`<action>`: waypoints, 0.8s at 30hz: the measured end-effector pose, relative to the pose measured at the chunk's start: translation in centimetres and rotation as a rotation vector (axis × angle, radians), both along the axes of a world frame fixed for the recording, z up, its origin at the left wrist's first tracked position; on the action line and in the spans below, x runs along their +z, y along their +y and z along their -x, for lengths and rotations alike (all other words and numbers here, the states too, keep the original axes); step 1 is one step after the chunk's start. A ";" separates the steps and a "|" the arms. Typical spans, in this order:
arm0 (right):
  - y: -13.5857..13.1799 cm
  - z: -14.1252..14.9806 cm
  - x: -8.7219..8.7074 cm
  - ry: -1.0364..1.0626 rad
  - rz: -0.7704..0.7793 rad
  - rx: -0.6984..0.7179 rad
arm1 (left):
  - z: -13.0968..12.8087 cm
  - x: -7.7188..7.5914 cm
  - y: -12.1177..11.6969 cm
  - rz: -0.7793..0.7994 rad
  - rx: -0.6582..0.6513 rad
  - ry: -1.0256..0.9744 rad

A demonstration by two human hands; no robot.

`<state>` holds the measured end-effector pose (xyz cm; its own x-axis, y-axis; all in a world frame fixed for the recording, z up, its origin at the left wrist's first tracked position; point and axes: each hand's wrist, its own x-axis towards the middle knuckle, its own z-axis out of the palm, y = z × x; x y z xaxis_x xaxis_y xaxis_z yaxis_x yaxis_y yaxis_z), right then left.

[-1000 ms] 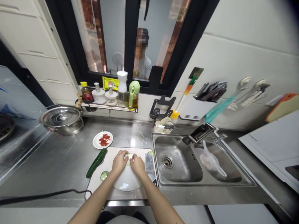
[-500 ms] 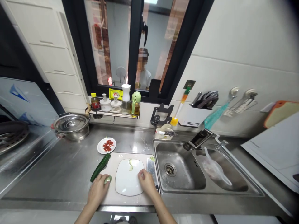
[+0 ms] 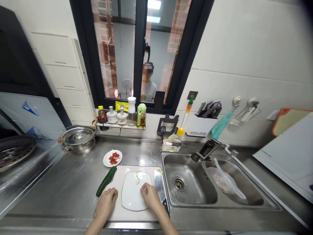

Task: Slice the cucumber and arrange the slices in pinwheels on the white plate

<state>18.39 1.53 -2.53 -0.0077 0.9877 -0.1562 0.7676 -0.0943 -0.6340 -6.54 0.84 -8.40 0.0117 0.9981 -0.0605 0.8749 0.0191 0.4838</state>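
Note:
My left hand (image 3: 106, 202) is closed at the left side of the pale cutting board (image 3: 116, 213), with green cucumber slices just showing past its fingertips. Beyond it lies a long dark green cucumber (image 3: 106, 181). My right hand (image 3: 151, 197) is over the right part of a white square plate (image 3: 133, 197), its fingers pinched together; whatever they may hold is hidden. Thin cucumber slices (image 3: 137, 180) lie near the plate's far edge. A kitchen knife (image 3: 158, 185) rests along the board's right side, near a cucumber end piece (image 3: 159, 171).
A white dish of chopped red pieces (image 3: 113, 158) stands behind the board. To the right is a double steel sink (image 3: 188, 199), with a plastic bag (image 3: 228, 182) in its right basin. A lidded pot (image 3: 79, 140) is at back left, beside a seasoning shelf (image 3: 122, 125).
My right hand has moved slightly left, further over the plate. My left hand has turned so its slices show less. The whole view has shifted with the camera.

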 end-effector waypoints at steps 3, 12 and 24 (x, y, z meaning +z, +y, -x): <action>0.0 -0.1 -0.2 0.012 0.018 0.011 | -0.5 0.4 0.3 0.023 0.053 -0.156; 1.3 2.8 -1.4 0.409 -0.011 0.181 | -5.2 2.6 2.8 0.097 0.055 -1.003; 3.1 2.7 0.4 0.568 -0.096 0.031 | -6.9 4.8 3.8 0.279 0.109 -1.130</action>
<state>15.73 4.65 -2.15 -0.0928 0.9953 -0.0285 0.3054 0.0013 -0.9522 0.37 4.61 -3.60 0.1145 0.9508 -0.2878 -0.0638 0.2961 0.9530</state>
